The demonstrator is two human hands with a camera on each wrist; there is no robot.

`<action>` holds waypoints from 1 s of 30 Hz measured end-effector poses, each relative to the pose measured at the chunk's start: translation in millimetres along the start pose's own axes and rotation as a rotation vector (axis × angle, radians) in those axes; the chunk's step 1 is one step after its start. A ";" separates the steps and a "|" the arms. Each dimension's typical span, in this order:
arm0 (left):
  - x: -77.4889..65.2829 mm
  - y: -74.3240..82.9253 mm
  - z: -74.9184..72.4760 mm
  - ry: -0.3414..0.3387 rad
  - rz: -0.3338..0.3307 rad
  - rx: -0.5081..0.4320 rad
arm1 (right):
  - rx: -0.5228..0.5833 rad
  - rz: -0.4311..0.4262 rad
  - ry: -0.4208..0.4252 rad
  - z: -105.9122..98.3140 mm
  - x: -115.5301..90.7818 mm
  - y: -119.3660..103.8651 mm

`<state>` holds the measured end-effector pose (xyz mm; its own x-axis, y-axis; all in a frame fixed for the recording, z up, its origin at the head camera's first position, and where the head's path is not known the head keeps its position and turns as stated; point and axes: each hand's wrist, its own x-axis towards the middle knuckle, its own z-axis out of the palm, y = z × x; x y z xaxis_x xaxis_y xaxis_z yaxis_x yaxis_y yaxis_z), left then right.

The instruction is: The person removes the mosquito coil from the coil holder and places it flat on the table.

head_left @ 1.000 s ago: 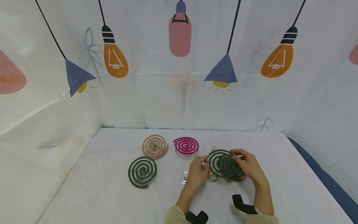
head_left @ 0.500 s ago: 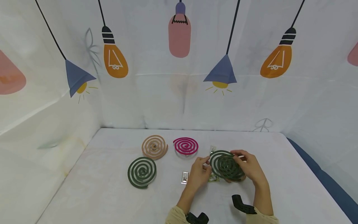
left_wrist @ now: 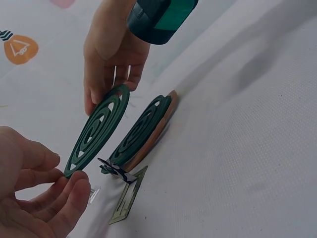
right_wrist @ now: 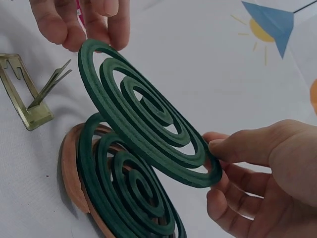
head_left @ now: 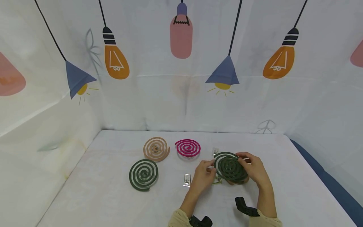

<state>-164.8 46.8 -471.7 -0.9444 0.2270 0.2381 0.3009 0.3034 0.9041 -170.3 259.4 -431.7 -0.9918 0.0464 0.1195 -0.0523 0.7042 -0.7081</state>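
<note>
A green mosquito coil (right_wrist: pixel 88 74) is held tilted between both hands. My left hand (head_left: pixel 202 176) pinches its near-left edge between thumb and fingers, seen closely in the left wrist view. The opposite edge is pinched by my right hand (head_left: pixel 253 167). Below the held coil lies another green coil (left_wrist: pixel 143 124), resting on a tan coil (right_wrist: pixel 71 168). In the wrist views the held coil is apart from this stack along most of its rim. A small metal coil stand (left_wrist: pixel 124 203) with a raised prong lies beside the stack, partly hidden by my left hand in the head view.
To the left, a green coil (head_left: pixel 143 175) lies against a tan coil (head_left: pixel 156 149). A pink coil (head_left: pixel 188 148) sits farther back. One metal stand (head_left: pixel 187 180) lies left of my left hand, another (head_left: pixel 215 150) behind the stack. A patterned white cloth (head_left: pixel 158 94) hangs behind the table.
The held green coil has shifted slightly right, more squarely over the stack. My left hand has moved right with it, uncovering the metal stand on its left. My right hand has barely moved.
</note>
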 end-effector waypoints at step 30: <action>-5.6 -0.9 8.2 -0.149 -0.031 0.012 | -0.004 0.139 -0.124 -8.4 -5.4 7.6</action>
<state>-158.7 52.8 -476.7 -0.9233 0.3520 0.1536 0.2740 0.3236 0.9057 -164.3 270.4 -431.9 -0.9962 0.0562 -0.0663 0.0866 0.7001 -0.7087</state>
